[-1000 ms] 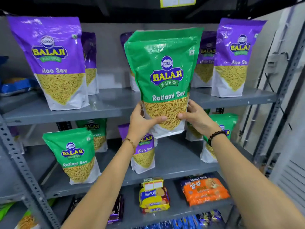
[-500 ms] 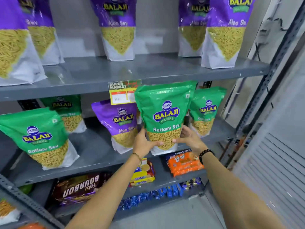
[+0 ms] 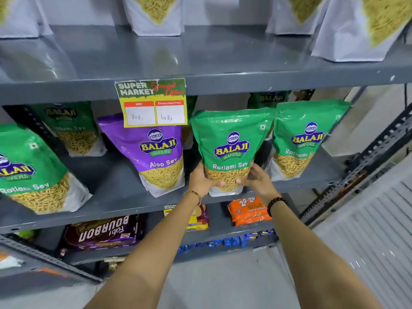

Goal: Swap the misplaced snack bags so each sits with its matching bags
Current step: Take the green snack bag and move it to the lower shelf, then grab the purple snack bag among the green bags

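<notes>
1. Both hands clasp one green Balaji Ratlami Sev bag [image 3: 231, 150] by its lower part; the left hand [image 3: 201, 180] wraps the bag's left bottom edge with the thumb across the front, and the right hand [image 3: 256, 179] wraps the right bottom edge the same way.
2. The bag stands upright at the front edge of the middle shelf [image 3: 116, 197], right of centre; whether its base rests on the shelf or hangs just above it cannot be told.
3. Just to its left stands a purple Balaji Aloo Sev bag [image 3: 153, 155], tilted, with green bags on either side; just to its right stands another green Ratlami Sev bag [image 3: 305, 141], and a further green one [image 3: 33, 172] sits near the shelf's left end.
4. A Super Market price tag [image 3: 152, 102] hangs from the front edge of the upper shelf [image 3: 223, 59], partly covering the purple bag's top.
5. The lower shelf holds a Bourbon biscuit pack [image 3: 104, 231] and an orange 20-20 cookie pack [image 3: 247, 210].
</notes>
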Demonstrator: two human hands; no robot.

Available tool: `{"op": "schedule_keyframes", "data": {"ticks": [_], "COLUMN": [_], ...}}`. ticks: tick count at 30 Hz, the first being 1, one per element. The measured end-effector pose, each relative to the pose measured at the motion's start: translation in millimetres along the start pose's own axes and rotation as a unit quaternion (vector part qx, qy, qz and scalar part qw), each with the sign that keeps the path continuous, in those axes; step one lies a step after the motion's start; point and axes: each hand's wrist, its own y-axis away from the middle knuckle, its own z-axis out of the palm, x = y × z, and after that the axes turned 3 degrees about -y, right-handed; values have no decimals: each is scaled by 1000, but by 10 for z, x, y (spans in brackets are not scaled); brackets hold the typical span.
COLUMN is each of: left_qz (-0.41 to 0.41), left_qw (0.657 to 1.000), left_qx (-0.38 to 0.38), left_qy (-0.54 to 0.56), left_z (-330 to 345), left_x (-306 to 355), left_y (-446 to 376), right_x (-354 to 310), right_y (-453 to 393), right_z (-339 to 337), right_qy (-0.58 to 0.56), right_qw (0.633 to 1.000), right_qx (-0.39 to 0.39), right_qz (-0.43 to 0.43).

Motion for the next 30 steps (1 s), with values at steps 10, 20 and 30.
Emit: {"op": "schedule_keyframes", "data": {"ticks": [10,20,30], "left_qz": [8,-75,-85], "left_qw": [1000,984,951], "left_qx": [-8,126,284], "left_qy": [-19,101,93], "left_z": [-44,-258,-967], "left_x": [16,-539,-681], "left_y": [-176,508,644], "right_x": [31,348,260], "right_y": [-221,160,-20], "right_z": [67,866,1726], "right_qy": [-5,-130,-58], "right_qw": [1000,966,994], "right_qx": [-3,221,50], "right_qz": [-5,42,82]}}
